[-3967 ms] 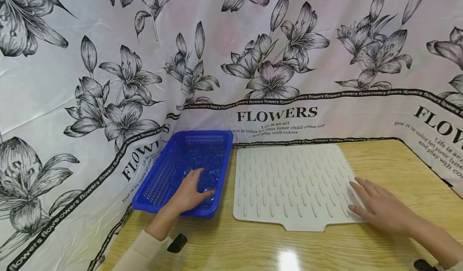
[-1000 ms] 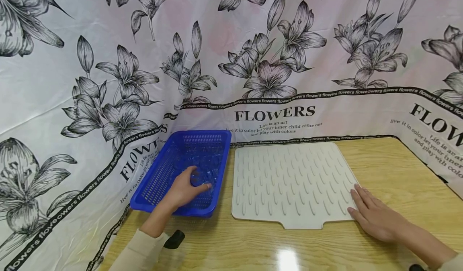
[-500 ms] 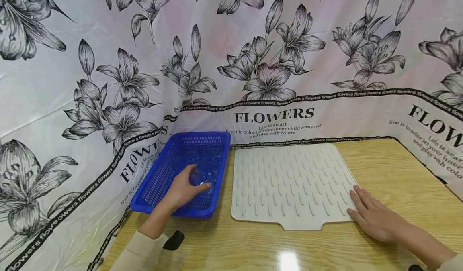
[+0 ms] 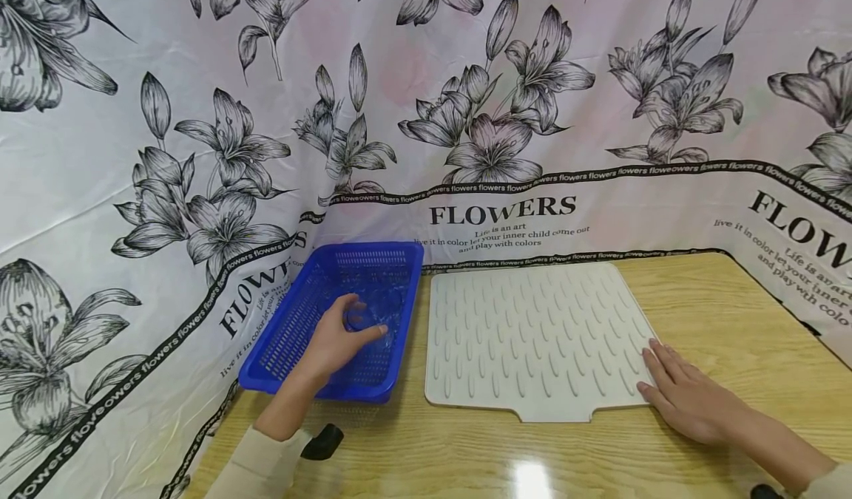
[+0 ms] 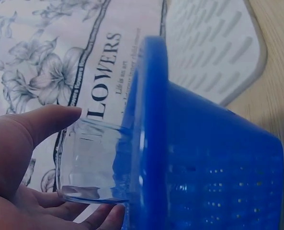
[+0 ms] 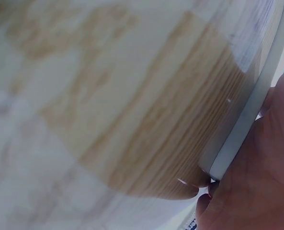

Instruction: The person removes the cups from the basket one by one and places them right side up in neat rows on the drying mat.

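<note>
My left hand (image 4: 333,340) is over the near part of a blue plastic basket (image 4: 409,310). Its thumb and fingers curl round a clear glass cup (image 5: 91,163), which lies sideways to the left wrist camera, its far end overlapped by the basket rim. Other clear glassware (image 4: 391,303) shows deeper in the basket. A white draining mat (image 4: 532,336) with raised oval ridges and a front tab lies to the basket's right. On its right edge rests my right hand (image 4: 695,399), fingers extended; the right wrist view has it against the mat's pale side.
A light wood table (image 4: 705,299) carries basket and mat. Behind and to the left hangs a white flower-print cloth (image 4: 373,114), close to the far rims of both. A gap of bare wood separates basket from mat.
Four seconds ago the left hand was reaching spread into the basket; now it grips a glass cup and has risen slightly. The right hand has settled against the mat's edge.
</note>
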Demonstrator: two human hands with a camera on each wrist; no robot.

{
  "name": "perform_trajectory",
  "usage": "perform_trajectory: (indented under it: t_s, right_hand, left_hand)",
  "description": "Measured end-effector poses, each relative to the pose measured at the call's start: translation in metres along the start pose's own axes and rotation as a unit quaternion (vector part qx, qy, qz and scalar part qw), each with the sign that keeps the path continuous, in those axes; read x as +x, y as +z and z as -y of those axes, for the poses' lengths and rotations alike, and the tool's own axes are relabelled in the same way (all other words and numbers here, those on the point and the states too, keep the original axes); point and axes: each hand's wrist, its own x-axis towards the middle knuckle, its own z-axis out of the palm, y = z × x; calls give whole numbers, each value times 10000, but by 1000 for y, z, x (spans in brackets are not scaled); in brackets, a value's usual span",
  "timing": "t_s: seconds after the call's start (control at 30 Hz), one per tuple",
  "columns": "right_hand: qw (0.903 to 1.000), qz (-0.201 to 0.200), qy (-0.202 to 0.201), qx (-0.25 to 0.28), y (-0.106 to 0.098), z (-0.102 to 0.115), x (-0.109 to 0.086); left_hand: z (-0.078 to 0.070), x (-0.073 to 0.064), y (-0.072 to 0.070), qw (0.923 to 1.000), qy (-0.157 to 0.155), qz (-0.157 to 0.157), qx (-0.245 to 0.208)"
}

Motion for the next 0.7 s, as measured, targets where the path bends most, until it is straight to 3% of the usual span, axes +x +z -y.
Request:
perform_trajectory:
  t_s: [0.47, 0.7]
  right_hand:
    - [10000, -5, 7, 21, 0, 1, -1]
    - [10000, -62, -62, -48, 1, 1, -1]
  left_hand:
    - [-8, 0, 1, 9966, 30, -45, -828]
    - [-15, 4, 5, 9954, 229, -187, -914]
